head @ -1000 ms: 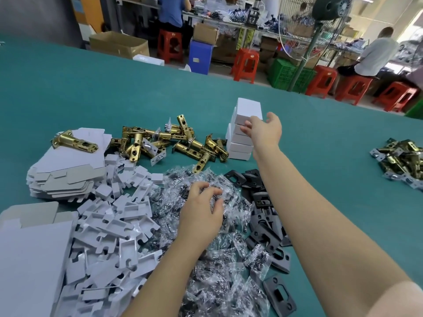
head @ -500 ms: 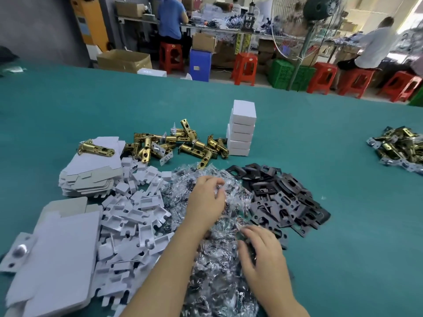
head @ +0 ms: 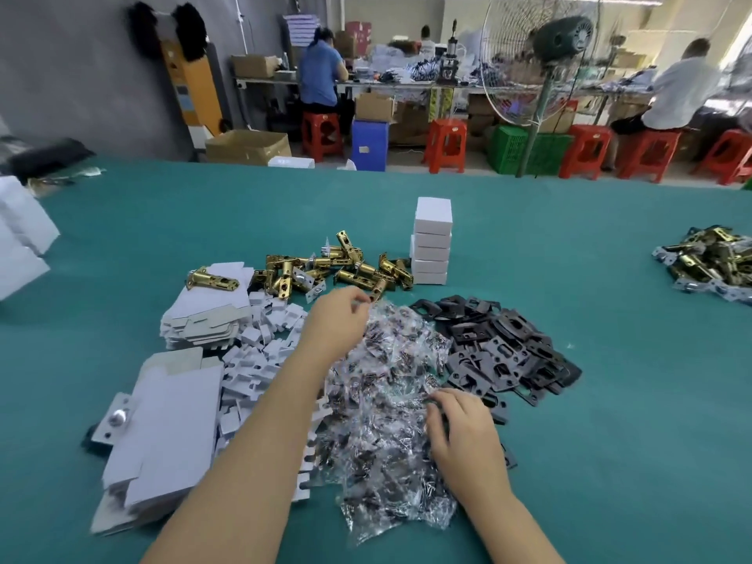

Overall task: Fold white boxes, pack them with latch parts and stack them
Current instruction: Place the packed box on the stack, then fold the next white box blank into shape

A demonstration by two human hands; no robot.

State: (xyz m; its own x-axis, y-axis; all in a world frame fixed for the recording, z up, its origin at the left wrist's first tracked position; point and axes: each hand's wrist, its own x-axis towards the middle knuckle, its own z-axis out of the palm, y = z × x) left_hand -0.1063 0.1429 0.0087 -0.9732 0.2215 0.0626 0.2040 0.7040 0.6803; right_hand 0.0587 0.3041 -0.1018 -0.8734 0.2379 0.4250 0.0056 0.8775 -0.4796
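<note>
Spanning the workshop foreground, teal table (head: 569, 462)

Open green worktop (head: 610, 462) runs wide along the right, between the black plates (head: 504, 348) and the far brass pile (head: 712, 262) — a hand could pass there freely. More bare cloth lies beyond the stack of white boxes (head: 432, 242), which stands upright just right of the brass latches (head: 325, 270). The middle is crowded — clear screw bags (head: 386, 421), white card inserts (head: 260, 352) and flat box blanks (head: 162, 437) lie touching, with both forearms stretched over them.
</note>
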